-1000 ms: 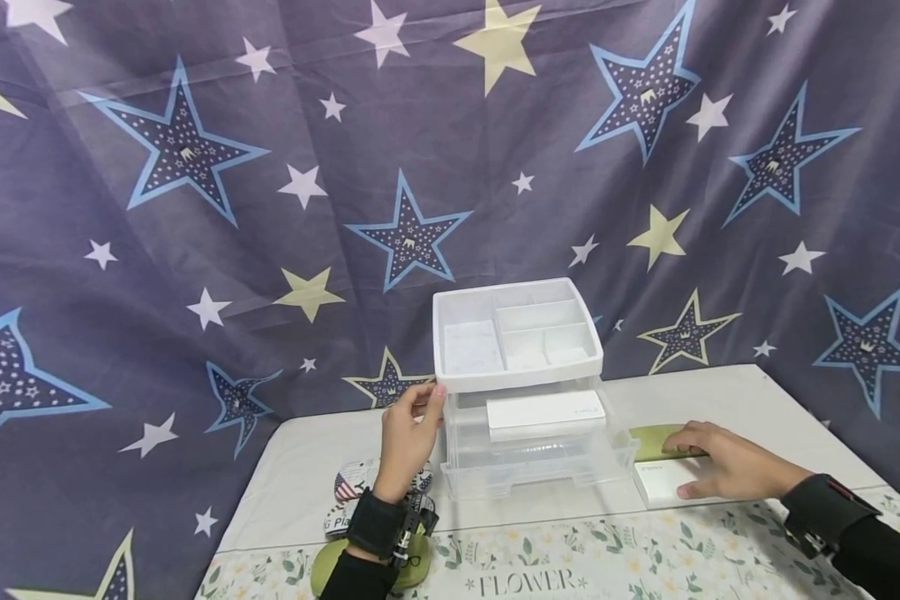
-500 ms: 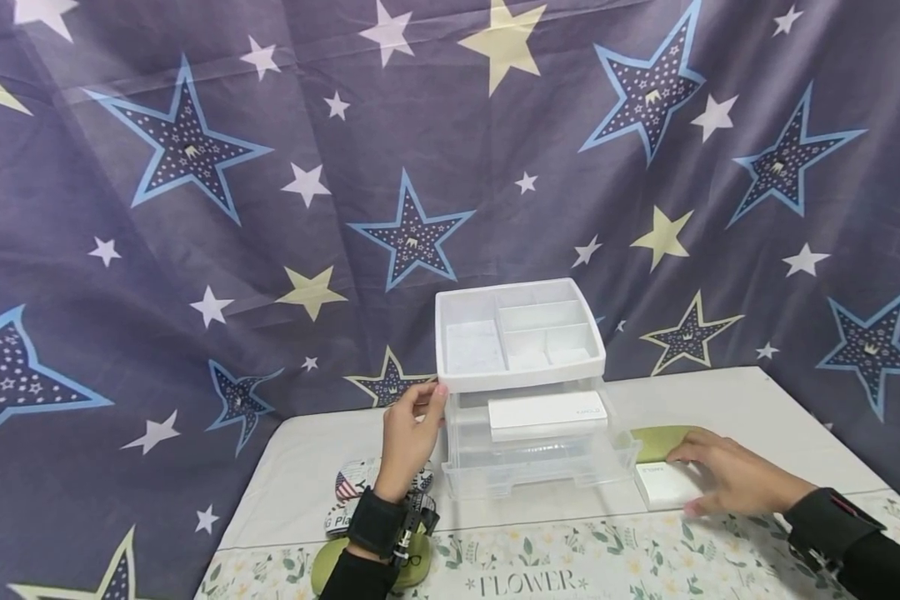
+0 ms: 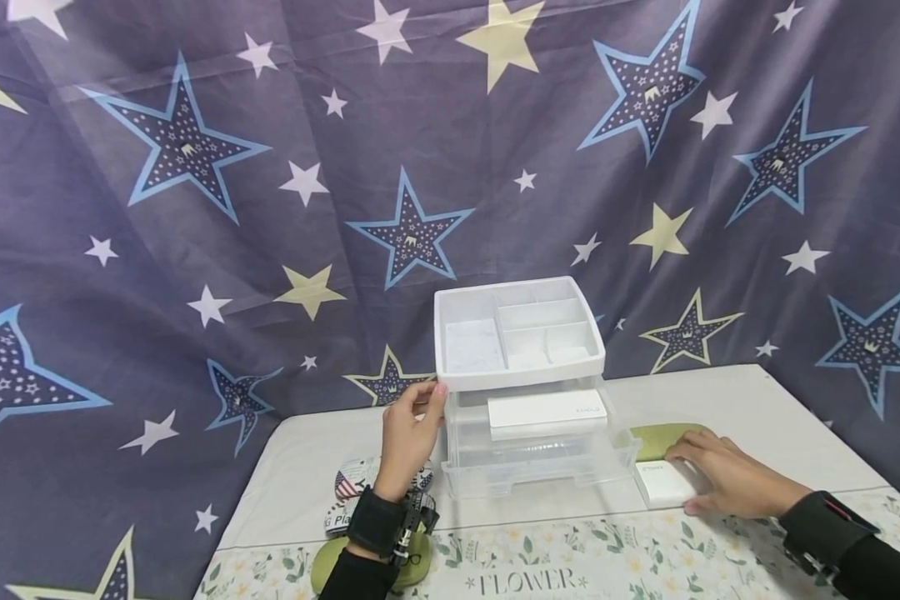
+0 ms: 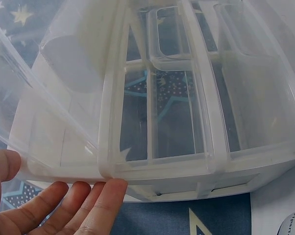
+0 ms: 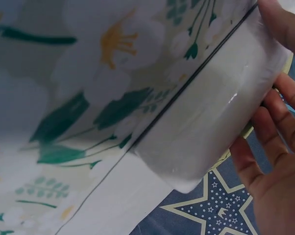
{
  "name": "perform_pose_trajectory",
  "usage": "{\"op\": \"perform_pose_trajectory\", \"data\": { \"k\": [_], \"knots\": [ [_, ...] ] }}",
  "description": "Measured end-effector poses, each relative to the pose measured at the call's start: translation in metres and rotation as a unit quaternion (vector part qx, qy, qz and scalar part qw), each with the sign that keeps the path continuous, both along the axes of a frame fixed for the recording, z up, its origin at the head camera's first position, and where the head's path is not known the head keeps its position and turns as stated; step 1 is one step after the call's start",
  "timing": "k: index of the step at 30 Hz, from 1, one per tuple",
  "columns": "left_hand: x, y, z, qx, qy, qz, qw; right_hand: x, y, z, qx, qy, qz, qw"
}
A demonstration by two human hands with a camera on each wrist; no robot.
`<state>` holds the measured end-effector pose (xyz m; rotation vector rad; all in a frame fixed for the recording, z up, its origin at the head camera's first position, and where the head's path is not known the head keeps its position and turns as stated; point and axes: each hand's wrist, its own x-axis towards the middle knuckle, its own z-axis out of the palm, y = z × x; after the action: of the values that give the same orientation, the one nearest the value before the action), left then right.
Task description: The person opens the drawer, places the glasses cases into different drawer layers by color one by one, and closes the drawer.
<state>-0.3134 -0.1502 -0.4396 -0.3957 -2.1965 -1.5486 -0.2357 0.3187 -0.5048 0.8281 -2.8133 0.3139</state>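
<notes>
My left hand (image 3: 410, 437) holds the front left edge of a drawer organizer (image 3: 521, 379), thumb at the top rim. In the left wrist view its fingertips (image 4: 113, 188) lie along the organizer's side. A long white box (image 3: 546, 412) with small lettering lies in the pulled-out clear drawer (image 3: 465, 483). Right of the organizer, my right hand (image 3: 742, 475) grips a second white box (image 3: 663, 485) lying on the table, thumb on the near side and fingers on the far side. The right wrist view shows this glossy box (image 5: 211, 98) between thumb and fingers.
A green glasses case (image 3: 656, 442) lies just behind the gripped box. By my left wrist are patterned cases (image 3: 348, 483) and another green case (image 3: 326, 567), partly hidden. A floral cloth (image 3: 525, 554) covers the table front; a star-printed curtain (image 3: 270, 250) hangs behind.
My right hand has shifted slightly to the right over the second white box, thumb moving to its near edge. My left hand and the organizer have stayed in place.
</notes>
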Motion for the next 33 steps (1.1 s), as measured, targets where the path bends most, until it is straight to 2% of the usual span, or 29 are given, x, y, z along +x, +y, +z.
{"op": "perform_pose_trajectory", "data": {
  "k": [5, 14, 22, 25, 31, 33],
  "knots": [
    [0.000, -0.001, 0.000, 0.000, 0.002, -0.003, 1.0000, -0.002, 0.000, 0.000, -0.004, -0.005, 0.006, 1.000],
    [0.000, 0.000, 0.001, 0.002, 0.003, -0.004, 1.0000, 0.000, 0.002, 0.007, 0.002, -0.093, 0.005, 0.996],
    [0.000, 0.000, 0.000, 0.004, 0.000, -0.003, 1.0000, 0.001, -0.002, 0.019, 0.027, -0.145, 0.000, 0.989],
    [0.000, 0.000, -0.001, 0.003, -0.001, -0.004, 1.0000, 0.003, -0.002, 0.024, 0.036, -0.141, 0.005, 0.989],
    [0.000, 0.000, -0.001, 0.001, 0.001, -0.004, 1.0000, 0.003, -0.001, 0.040, 0.042, -0.094, 0.038, 0.994],
    [0.000, -0.001, 0.000, 0.001, 0.000, -0.004, 1.0000, 0.001, 0.000, 0.046, 0.048, -0.090, 0.034, 0.994]
  ]
}}
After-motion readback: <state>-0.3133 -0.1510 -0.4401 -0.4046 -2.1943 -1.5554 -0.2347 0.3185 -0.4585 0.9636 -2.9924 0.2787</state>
